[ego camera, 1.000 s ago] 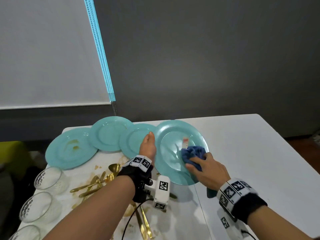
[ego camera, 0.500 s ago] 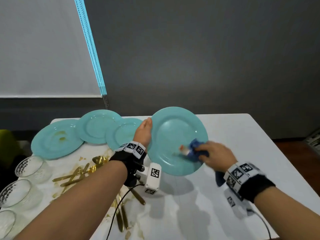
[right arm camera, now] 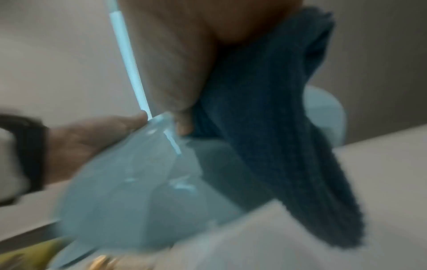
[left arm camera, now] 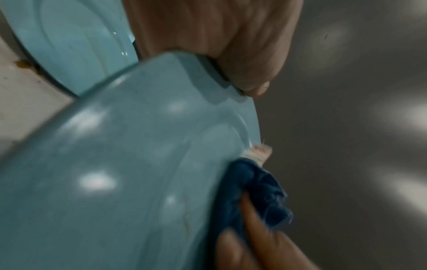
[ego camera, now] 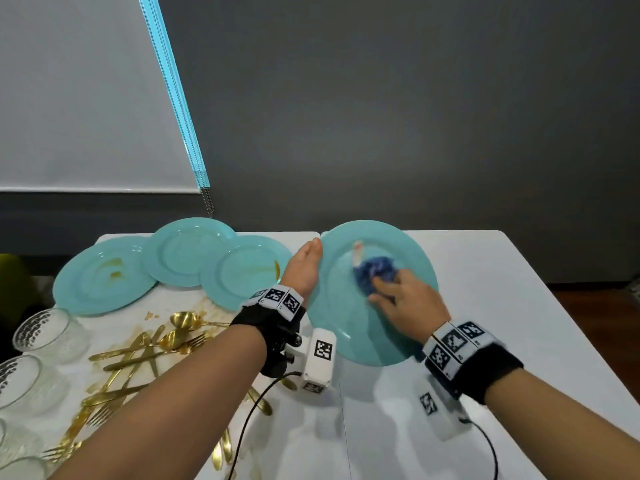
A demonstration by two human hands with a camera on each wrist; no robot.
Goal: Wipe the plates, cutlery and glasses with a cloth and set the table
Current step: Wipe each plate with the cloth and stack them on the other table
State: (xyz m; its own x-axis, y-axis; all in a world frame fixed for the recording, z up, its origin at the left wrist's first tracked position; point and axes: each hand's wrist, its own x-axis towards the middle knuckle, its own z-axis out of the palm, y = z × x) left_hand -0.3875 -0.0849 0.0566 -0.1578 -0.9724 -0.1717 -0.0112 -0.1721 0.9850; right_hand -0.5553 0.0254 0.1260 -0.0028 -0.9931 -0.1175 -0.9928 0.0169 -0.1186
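Grey wall backs a white tabletop [ego camera: 502,306]. Plate wiping is under way: the left hand [ego camera: 304,268] grips the rim of a tilted teal plate [ego camera: 346,323], raised off the surface, while the right hand [ego camera: 405,299] clutches a blue cloth [ego camera: 372,271] against its face. Next, I judge, it needs setting down clean. Left of the left hand lie three more plates [ego camera: 104,282], two visibly smeared, with gold cutlery [ego camera: 149,348] and seemingly empty glasses [ego camera: 45,327].

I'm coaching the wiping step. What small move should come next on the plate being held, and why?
Probably sweep the blue cloth down toward the near rim of the held plate: the right hand presses it on the upper middle, while the left hand steadies the far-left edge.
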